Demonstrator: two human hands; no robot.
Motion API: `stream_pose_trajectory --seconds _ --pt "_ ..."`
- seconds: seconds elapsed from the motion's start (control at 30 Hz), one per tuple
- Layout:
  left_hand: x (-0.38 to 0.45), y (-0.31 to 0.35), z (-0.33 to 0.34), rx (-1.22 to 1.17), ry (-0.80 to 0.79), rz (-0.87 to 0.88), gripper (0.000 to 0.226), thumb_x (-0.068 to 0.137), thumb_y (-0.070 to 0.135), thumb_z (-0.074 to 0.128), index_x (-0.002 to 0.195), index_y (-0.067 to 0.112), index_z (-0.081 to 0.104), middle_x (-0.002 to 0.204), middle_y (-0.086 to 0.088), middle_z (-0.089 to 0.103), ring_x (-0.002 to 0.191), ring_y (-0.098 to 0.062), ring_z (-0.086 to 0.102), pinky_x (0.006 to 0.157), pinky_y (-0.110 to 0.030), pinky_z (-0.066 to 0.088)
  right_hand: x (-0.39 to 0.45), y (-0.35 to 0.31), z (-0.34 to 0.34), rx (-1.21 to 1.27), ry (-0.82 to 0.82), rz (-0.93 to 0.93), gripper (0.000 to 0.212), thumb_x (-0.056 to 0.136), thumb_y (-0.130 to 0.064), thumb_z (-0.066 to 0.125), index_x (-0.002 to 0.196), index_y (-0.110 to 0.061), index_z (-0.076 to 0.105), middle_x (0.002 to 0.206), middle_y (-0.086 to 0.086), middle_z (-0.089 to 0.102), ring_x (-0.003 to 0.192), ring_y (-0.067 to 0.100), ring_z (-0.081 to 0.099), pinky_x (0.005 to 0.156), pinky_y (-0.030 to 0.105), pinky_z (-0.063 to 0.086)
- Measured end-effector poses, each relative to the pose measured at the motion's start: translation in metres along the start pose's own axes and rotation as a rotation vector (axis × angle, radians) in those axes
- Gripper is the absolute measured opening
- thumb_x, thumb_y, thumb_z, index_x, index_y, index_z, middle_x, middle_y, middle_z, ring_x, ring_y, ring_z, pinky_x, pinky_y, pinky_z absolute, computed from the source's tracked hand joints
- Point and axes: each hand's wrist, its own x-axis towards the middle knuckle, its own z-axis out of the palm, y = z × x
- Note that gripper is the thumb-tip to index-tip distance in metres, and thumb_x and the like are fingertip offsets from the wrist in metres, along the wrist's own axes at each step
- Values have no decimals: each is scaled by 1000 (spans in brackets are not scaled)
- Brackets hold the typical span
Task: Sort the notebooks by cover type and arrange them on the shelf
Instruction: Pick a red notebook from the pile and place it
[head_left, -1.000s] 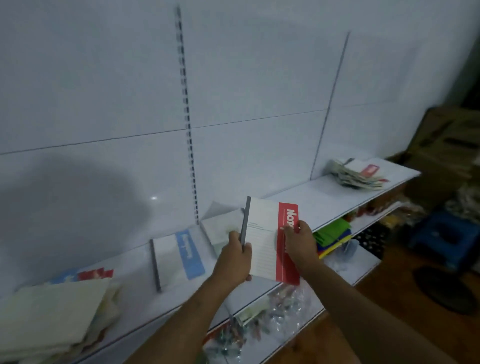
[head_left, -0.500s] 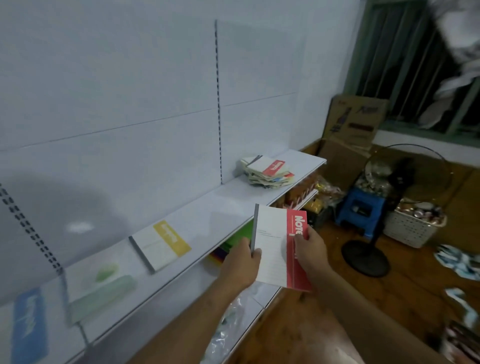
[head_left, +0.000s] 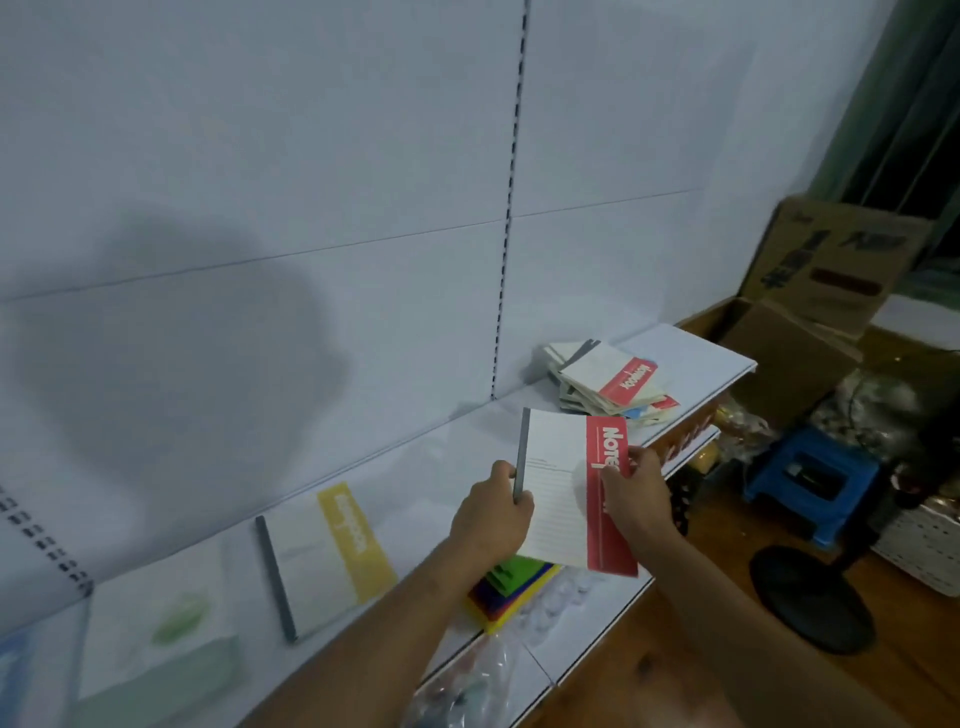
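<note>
Both hands, left hand (head_left: 491, 512) and right hand (head_left: 635, 496), grip red-banded notebook (head_left: 563, 499).

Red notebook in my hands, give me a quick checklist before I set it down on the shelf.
1. Grip: ok. Left hand pinches the spine edge and right hand holds the red band of the red notebook.
2. Free spot: ok. Bare shelf lies between the yellow notebook and the stack.
3. Matching cover: ok. A red-banded notebook tops the stack.
4. Neat stack: not ok, its notebooks are fanned out.
5. Notebook closed: ok.
</note>
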Motion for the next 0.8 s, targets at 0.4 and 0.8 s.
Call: stream_pose_trajectory --seconds 0.4,0.8 --pt "53 -101 -33 -35 162 -443 33 93 29 48 116 6 53 109 -10 62 91 -22 60 83 -37 53 79 -13 165 -267 -497 -307 42 93 -24 57 132 -15 45 109 11 66 82 22 66 71 32 53" --pt "67 -113 2 47 140 -691 52 97 32 43 138 2 34 132 -19 45 118 -30 49 93 -32 42 129 20 227 -544 -746 -452 22 85 -22 57 103 -10 54 97 10 62 79 20 62 76 41 57"
